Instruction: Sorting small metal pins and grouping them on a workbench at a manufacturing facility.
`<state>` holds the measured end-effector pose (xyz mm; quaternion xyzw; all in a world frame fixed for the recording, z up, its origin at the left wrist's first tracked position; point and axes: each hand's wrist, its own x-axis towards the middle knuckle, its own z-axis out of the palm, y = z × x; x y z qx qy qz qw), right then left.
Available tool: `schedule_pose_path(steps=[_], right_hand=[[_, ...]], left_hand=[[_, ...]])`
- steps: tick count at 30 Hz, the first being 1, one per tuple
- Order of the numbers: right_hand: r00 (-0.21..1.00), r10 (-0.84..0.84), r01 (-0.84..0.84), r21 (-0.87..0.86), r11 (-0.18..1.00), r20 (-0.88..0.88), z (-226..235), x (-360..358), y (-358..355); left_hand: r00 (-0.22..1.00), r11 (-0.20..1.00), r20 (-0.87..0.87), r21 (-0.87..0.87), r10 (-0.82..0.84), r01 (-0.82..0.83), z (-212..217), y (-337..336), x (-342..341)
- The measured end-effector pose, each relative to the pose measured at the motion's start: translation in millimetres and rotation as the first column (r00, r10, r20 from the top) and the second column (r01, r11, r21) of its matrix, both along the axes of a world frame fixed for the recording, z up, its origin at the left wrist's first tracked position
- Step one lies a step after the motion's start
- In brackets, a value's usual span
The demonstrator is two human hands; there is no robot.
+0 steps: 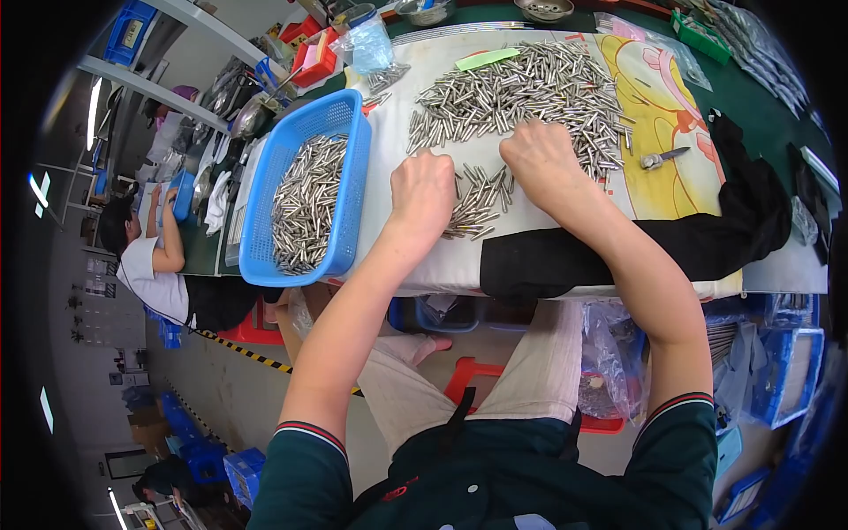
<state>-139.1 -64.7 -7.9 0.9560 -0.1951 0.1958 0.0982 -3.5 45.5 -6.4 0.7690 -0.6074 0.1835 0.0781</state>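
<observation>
Along the near edge of the tabletop [751, 106] sprawls a black cloth [534, 265], and to its left sits a blue basket [257, 208] loaded with slim metal pins. A small heap of pins [477, 205] lies between the two hands. The left hand [422, 192] and the right hand [546, 159] are both curled knuckles-up; I can't tell what the hidden fingers hold. Toward the far edge spreads a big pin pile [512, 93], a green slip [488, 59] on its far side.

Two loose pin piles [530, 97] [479, 201]; one basket of pins [355, 168]; one green slip [488, 59].
</observation>
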Motion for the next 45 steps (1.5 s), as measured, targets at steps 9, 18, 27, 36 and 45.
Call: schedule_pose_path(steps=[9,18,27,36,45], right_hand=[[0.985,-0.099,0.095,-0.033,0.995,-0.141,4.2,9.6,8.4],[0.898,0.045,-0.174,0.259,0.95,0.437,5.2,5.7,-23.4],[0.542,-0.03,-0.406,0.294,0.865,0.84,3.0,19.0,-18.3],[0.529,-0.05,-0.493,0.355,0.794,0.847,0.5,22.7,-13.3],[0.551,-0.034,-0.477,0.347,0.807,0.834,2.2,22.0,-10.7]], left_hand=[[0.999,0.999,-0.02,0.022,-0.029,0.029,0.8,6.8,4.3],[0.792,0.922,-0.52,-0.365,-0.32,0.133,5.4,-18.0,17.2],[0.303,0.696,-0.673,-0.717,-0.675,-0.042,-10.7,-57.6,-2.0],[0.399,0.64,-0.59,-0.769,-0.702,-0.012,-7.3,-51.5,-0.3],[0.411,0.617,-0.561,-0.787,-0.719,0.005,-8.1,-50.1,0.4]])
